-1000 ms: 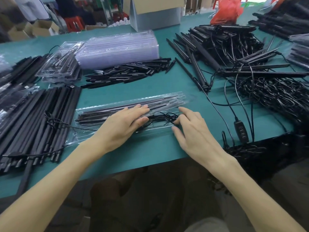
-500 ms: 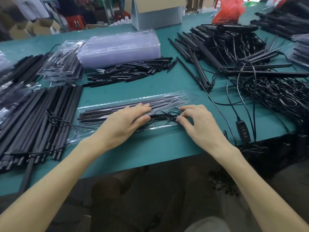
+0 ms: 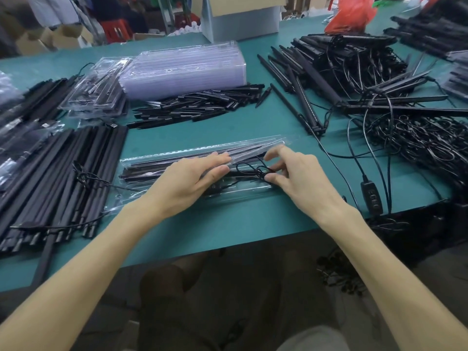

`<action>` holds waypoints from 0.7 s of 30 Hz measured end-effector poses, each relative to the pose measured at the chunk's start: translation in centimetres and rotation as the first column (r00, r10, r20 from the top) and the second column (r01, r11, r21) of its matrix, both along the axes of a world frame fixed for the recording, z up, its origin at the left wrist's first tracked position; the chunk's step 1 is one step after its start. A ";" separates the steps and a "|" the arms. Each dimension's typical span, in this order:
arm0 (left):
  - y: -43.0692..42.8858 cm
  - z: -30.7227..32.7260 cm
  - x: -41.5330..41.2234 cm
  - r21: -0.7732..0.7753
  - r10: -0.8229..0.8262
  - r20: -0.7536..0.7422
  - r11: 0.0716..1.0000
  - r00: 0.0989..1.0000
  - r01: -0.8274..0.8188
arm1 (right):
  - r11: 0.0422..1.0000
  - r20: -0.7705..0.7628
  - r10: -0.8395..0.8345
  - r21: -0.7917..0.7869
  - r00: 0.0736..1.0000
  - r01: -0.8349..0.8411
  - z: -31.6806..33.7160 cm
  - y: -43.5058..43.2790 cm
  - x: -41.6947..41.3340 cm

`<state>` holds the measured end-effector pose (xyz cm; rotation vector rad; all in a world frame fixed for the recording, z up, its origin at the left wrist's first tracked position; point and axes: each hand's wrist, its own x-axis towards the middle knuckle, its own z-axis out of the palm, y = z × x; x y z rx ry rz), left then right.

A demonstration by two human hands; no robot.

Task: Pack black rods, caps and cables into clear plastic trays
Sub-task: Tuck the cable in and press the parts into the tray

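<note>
A long clear plastic tray [image 3: 162,156] lies across the green table in front of me, with black rods [image 3: 149,171] in its far channels. My left hand [image 3: 187,181] rests flat on the tray's middle, fingers straight over the rods. A small coiled black cable [image 3: 253,171] sits in the tray's near right compartment. My right hand [image 3: 298,178] pinches that coil between thumb and curled fingers, the index finger raised above the tray's right end.
Left: a bed of long black rods [image 3: 63,173] and filled trays [image 3: 98,95]. Behind: stacked empty trays [image 3: 182,67] and a pile of black caps [image 3: 197,107]. Right: tangled cables [image 3: 417,140], corded rods [image 3: 342,62], an inline switch [image 3: 371,195] at the table edge.
My right hand has moved up onto the tray's right end and closed its fingers round the coiled cable. My left hand has stayed flat on the rods.
</note>
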<state>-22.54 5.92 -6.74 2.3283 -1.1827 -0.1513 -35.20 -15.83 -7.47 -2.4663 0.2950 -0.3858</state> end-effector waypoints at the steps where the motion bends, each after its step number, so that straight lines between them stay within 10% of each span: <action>1: 0.0 0.0 0.1 -0.003 -0.001 -0.009 1.000 1.000 0.001 | 0.996 -0.010 0.029 -0.079 1.000 -0.030 -0.1 0.1 -0.1; 10: -0.1 1.0 1.5 -0.010 0.007 -0.113 1.000 0.994 -0.008 | 0.924 -0.009 0.024 -0.382 1.000 -0.026 -0.7 1.6 -0.4; 21: -0.1 1.1 1.5 0.007 -0.002 -0.144 1.000 0.990 0.003 | 0.999 -0.132 -0.013 0.048 0.991 0.019 0.2 -0.1 2.0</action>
